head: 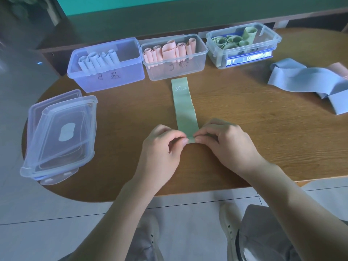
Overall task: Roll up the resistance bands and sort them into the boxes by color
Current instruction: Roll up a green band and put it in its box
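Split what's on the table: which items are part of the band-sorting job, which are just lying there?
In the job:
- green band, near end pinched by left hand and right hand
- blue box, pink box, green box, each holding rolled bands
- loose blue bands and a pink band, far right

Lying about:
- stacked lids, left edge

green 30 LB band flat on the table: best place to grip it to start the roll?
Probably the near short end of the green band, from the person's side. It lies flat, lengthwise away from them, and the left hand and right hand already pinch that end's corners.
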`<state>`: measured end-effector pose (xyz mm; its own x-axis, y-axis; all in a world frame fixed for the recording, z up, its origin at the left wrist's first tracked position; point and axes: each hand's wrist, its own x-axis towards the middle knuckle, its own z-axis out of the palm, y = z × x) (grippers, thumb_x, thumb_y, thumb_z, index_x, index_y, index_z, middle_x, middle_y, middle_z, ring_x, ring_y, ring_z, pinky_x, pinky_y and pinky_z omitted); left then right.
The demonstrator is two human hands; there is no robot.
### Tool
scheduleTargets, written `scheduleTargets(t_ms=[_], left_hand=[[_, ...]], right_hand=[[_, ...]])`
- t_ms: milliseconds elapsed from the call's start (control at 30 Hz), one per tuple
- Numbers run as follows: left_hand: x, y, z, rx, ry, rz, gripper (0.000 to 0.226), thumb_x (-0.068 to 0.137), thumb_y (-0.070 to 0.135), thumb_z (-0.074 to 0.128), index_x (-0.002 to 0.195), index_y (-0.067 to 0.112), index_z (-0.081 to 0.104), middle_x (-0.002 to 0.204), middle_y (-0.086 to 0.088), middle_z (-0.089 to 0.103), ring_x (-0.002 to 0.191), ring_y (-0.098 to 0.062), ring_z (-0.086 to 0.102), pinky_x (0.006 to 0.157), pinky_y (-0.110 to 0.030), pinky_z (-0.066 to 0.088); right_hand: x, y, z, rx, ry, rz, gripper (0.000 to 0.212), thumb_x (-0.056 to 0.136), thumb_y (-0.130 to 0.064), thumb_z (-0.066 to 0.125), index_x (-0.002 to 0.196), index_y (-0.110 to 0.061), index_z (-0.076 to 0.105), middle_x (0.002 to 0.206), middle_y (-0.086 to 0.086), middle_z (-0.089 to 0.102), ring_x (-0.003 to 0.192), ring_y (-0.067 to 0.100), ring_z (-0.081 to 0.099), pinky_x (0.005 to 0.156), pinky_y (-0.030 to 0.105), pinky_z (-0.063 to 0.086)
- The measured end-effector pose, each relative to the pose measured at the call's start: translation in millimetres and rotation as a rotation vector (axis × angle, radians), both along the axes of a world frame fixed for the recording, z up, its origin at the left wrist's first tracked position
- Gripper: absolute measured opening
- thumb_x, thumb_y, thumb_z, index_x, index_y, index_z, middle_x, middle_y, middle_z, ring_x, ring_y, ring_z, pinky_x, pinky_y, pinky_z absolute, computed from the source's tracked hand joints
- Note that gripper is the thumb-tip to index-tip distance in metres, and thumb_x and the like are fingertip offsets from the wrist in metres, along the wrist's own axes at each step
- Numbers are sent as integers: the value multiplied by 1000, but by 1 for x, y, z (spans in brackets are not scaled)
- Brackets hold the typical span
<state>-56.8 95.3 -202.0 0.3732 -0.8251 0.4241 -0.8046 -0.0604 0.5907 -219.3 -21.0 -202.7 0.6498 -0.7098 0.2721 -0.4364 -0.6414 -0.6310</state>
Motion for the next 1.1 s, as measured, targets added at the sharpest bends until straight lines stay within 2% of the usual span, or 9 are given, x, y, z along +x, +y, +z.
scheduleTargets(t_ms=[100,200,333,467,567,700,833,933,1100], left_hand=[[3,-2,1,39,4,15,17,81,26,84,96,19,80,92,4,64,81,-5,55,69,-9,44],[7,-6,3,50,45,15,16,79,24,86,94,20,82,92,4,64,84,3,55,71,-3,39],[11,-12,6,73,57,8,15,79,28,85,94,23,83,93,7,64,82,-2,55,71,-10,43],[11,-14,5,47,63,55,12,79,29,85,90,25,82,90,11,64,80,8,55,71,-9,43],[8,-15,3,-14,29,50,7,81,23,84,82,20,78,83,9,67,79,-2,58,69,-14,47],[10,-17,1,-20,3,-6,3,88,22,78,89,19,79,87,7,70,82,-5,61,73,-19,50],[13,-18,4,25,50,14,10,81,29,84,90,25,81,88,10,68,84,0,60,71,-10,46],[16,-22,7,56,89,24,10,81,32,84,89,28,82,89,12,68,89,2,59,70,-7,43],[20,-32,5,103,69,73,12,87,36,77,92,27,82,91,9,68,81,-5,60,69,-19,49]], right_hand=[[2,-1,-2,-44,-10,-27,9,93,-37,70,97,-33,76,102,-18,64,89,10,63,71,33,51],[4,1,-5,-87,-94,14,7,93,-29,71,98,-29,76,101,-15,62,85,12,63,68,38,55],[3,0,-4,-81,-91,61,6,93,-28,72,97,-31,76,104,-18,62,85,9,64,68,36,55],[3,-2,-1,-66,-24,32,10,89,-32,75,98,-36,76,108,-21,64,83,3,58,69,30,50],[7,-6,3,-35,16,0,10,90,-36,73,99,-40,75,108,-23,64,88,6,61,72,29,47],[10,-13,3,-20,25,6,10,91,-39,70,99,-41,76,106,-24,65,92,5,61,73,29,48],[10,-15,0,-44,-27,26,10,91,-37,72,99,-39,77,105,-22,64,87,-1,56,70,26,47],[7,-14,-1,-51,-90,64,9,89,-34,75,98,-36,77,104,-18,63,85,-2,57,71,30,51],[9,-14,-1,-64,-19,-4,21,85,-38,78,106,-38,76,110,-21,63,86,-4,50,71,27,45]])
